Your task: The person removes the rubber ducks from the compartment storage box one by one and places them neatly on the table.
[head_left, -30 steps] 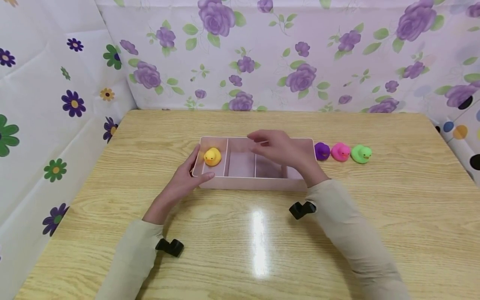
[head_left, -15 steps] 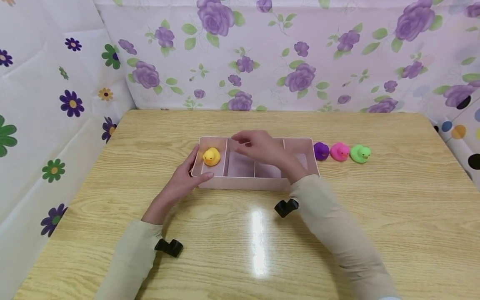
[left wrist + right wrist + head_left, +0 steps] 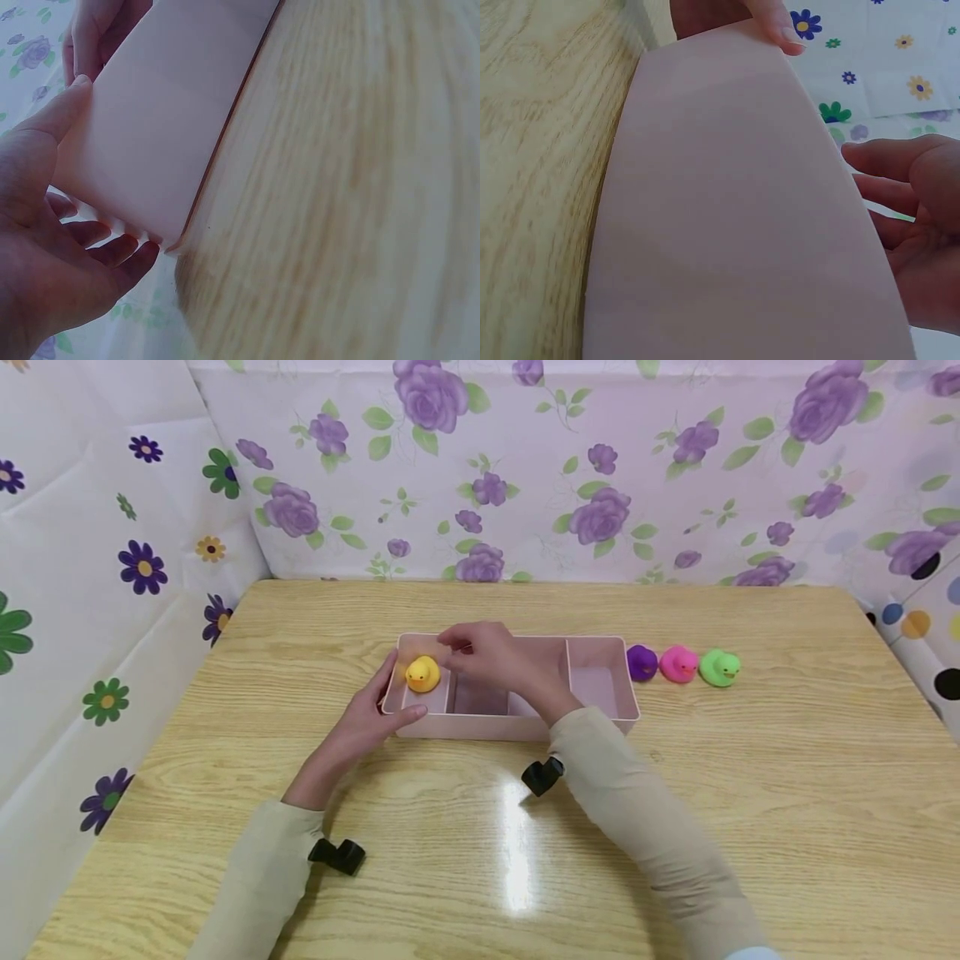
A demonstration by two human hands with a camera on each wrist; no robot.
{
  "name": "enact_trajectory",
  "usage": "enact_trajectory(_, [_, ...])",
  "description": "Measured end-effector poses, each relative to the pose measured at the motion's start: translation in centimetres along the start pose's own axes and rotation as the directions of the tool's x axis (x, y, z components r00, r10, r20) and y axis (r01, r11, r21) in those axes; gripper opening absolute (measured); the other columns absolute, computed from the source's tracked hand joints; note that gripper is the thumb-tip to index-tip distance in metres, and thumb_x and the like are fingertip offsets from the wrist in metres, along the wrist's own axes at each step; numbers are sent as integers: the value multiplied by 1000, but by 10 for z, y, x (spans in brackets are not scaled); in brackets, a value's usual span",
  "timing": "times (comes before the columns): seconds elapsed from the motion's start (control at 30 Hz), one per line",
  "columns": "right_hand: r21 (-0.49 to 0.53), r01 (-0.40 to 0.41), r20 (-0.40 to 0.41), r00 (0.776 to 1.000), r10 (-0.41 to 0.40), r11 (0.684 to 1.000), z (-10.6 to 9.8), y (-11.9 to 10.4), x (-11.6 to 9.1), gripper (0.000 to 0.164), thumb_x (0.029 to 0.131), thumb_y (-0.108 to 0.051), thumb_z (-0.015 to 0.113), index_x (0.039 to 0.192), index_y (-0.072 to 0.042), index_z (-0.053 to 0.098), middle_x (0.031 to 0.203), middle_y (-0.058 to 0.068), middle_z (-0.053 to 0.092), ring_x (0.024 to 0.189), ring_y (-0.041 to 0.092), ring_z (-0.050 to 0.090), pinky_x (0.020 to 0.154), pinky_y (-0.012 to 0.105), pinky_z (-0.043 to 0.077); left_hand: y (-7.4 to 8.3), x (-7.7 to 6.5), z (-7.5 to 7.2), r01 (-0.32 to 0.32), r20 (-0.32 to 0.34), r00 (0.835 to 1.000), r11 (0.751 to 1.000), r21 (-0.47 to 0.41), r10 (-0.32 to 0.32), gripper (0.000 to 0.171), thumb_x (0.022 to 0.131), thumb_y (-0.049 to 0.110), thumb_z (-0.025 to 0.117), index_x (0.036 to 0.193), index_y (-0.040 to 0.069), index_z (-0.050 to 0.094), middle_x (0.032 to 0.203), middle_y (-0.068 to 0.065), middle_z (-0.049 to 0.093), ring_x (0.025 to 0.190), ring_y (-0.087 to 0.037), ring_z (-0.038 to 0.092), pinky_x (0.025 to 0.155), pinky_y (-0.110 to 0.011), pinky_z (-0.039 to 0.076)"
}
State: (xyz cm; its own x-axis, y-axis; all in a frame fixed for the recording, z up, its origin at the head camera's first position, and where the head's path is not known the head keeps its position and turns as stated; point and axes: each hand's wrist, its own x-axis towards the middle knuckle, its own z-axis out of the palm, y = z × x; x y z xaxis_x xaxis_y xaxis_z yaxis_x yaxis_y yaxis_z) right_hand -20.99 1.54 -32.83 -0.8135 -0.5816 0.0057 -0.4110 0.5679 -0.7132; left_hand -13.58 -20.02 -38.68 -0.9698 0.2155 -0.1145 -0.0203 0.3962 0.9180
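Note:
A pale pink divided box (image 3: 480,727) lies lengthwise on the table. In its leftmost compartment sits a yellow rubber duck (image 3: 422,675). My left hand (image 3: 360,718) grips the box's left end, thumb over the front rim and fingers along the end wall; the left wrist view shows the thumb (image 3: 64,109) at the top edge. Above the box, my right hand (image 3: 487,656) hovers over the second compartment with its fingertips beside the duck, thumb and fingers apart. Nothing shows between those fingers in the right wrist view, where the box's front wall (image 3: 727,187) hides what is inside.
Right of the box stand a purple duck (image 3: 641,663), a pink duck (image 3: 678,665) and a green duck (image 3: 720,668) in a row. The wooden table (image 3: 420,843) meets a flowered cloth backdrop (image 3: 525,468) behind, with another cloth at the left.
My right hand has moved left across the box, from above its middle compartments to beside the yellow duck. The left hand, box and ducks have stayed put.

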Motion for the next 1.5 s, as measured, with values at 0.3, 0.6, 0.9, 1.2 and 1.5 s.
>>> enact_trajectory(0.3, [24,17,11,1000,-17,1000,8,-9,9,37,95,-13,66,129,2,65,122,15,67,104,23,60,93,31,50,-4,0,-1,11,0,1000,1000,12,-11,95,95,31,70,162,26,3,167,-2,6,152,-29,8,117,-55,21])
enact_trajectory(0.6, [-22,13,74,997,-12,1000,10,-19,24,35,95,-11,68,128,0,66,123,13,68,112,22,63,96,29,50,-3,-1,-1,5,7,1000,1000,4,-5,95,95,28,70,162,26,3,167,-3,6,152,-29,8,117,-56,21])
enact_trajectory(0.9, [-56,-32,134,990,39,998,19,-23,36,35,96,-15,68,126,0,67,122,12,69,110,23,64,93,28,53,-3,-1,-2,-11,15,1000,1000,4,11,93,96,27,69,162,27,2,167,-1,5,152,-29,7,117,-56,20])
enact_trajectory(1.2, [-168,13,125,992,8,986,30,-26,40,16,90,-8,73,105,-1,72,90,8,65,81,18,53,67,21,44,-3,-1,-2,-19,24,1000,1000,-7,20,93,96,27,68,162,27,2,167,-1,3,152,-28,6,118,-55,19])
enact_trajectory(1.5, [-191,12,101,995,7,982,37,-23,42,16,86,2,73,101,1,71,76,5,54,70,18,48,60,22,38,-2,-2,-2,-26,22,999,1000,-3,26,94,96,27,69,162,26,2,167,-2,4,152,-28,6,117,-55,20])
